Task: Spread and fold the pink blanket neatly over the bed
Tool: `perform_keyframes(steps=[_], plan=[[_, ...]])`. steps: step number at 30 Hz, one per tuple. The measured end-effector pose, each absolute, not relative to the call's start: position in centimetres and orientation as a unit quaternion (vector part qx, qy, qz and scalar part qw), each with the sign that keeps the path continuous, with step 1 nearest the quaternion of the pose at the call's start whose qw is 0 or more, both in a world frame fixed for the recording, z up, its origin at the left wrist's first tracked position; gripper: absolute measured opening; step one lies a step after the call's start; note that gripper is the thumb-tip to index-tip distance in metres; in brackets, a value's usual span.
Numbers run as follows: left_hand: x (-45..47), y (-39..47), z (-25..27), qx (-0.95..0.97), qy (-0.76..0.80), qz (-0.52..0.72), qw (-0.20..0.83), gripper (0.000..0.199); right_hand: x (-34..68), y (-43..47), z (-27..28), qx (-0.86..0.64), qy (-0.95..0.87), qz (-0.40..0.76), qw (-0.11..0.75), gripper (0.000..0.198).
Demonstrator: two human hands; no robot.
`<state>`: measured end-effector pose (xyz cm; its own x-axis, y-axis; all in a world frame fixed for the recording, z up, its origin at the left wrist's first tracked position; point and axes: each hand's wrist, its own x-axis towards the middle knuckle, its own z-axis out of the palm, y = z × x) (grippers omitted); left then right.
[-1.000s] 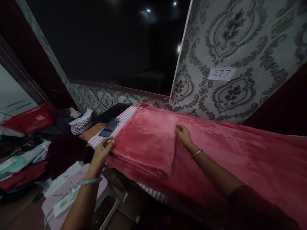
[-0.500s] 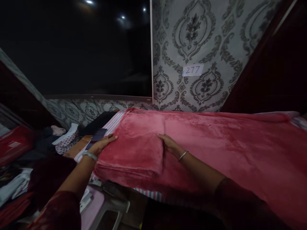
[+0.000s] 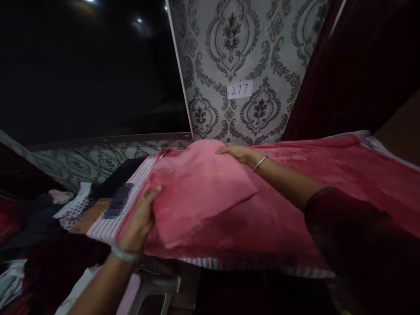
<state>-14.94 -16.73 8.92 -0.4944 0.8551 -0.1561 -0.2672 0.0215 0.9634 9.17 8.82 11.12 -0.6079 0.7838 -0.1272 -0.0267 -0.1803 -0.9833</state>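
A folded pinkish-red plush cloth [image 3: 197, 192] lies at the left end of a larger red plush blanket [image 3: 321, 175]. My right hand [image 3: 239, 154] grips its far right edge, thumb and fingers closed on the fabric, and that side is raised and tilted. At the near left edge, my left hand [image 3: 141, 214] holds the cloth's side with the thumb on top; its other fingers are partly hidden. Striped fabric [image 3: 111, 223] shows along the left and front edges, under the red blanket.
A dark phone-like object [image 3: 118, 201] lies by the striped edge, partly pixelated. Piled clothes [image 3: 72, 210] are at the left. A plastic stool [image 3: 157, 284] stands below the front edge. A large dark screen [image 3: 92, 74] and a wall with a "277" label [image 3: 239, 89] are behind.
My right hand has moved up and away with the cloth's right side, lifting and skewing it. My left hand has shifted nearer along the left edge. The view has turned right.
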Motion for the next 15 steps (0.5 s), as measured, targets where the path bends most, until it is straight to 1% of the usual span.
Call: perform_keyframes(steps=[2,4,5,7,9,11,13,15], plan=[[-10.4,-18.6,6.1,0.269,0.512,0.654,0.488,0.057,12.7,10.1,11.2,-0.323,-0.597,0.687,0.259,0.031],[-7.0,-20.1,2.8,0.222,0.482,0.616,0.583,0.059,15.7,10.4,9.7,-0.347,-0.611,0.676,0.223,0.037],[-5.9,-20.6,1.4,0.193,0.469,0.595,0.623,0.060,16.9,10.3,8.4,-0.376,-0.612,0.664,0.206,0.036],[-5.2,-20.9,-0.6,0.154,0.453,0.589,0.652,0.058,18.6,9.7,5.6,-0.457,-0.601,0.623,0.202,0.032],[-6.0,-20.4,-1.1,0.143,0.448,0.607,0.641,0.050,19.9,9.0,3.4,-0.508,-0.587,0.579,0.250,0.026],[-7.8,-19.2,-0.5,0.137,0.458,0.622,0.620,0.035,21.0,8.4,2.2,-0.512,-0.587,0.552,0.297,0.024],[-10.1,-17.4,0.6,0.123,0.479,0.633,0.596,0.021,22.2,7.8,2.0,-0.509,-0.593,0.541,0.310,0.025],[-12.4,-15.2,1.7,0.117,0.507,0.633,0.574,0.013,23.9,6.9,2.0,-0.517,-0.590,0.533,0.318,0.025]])
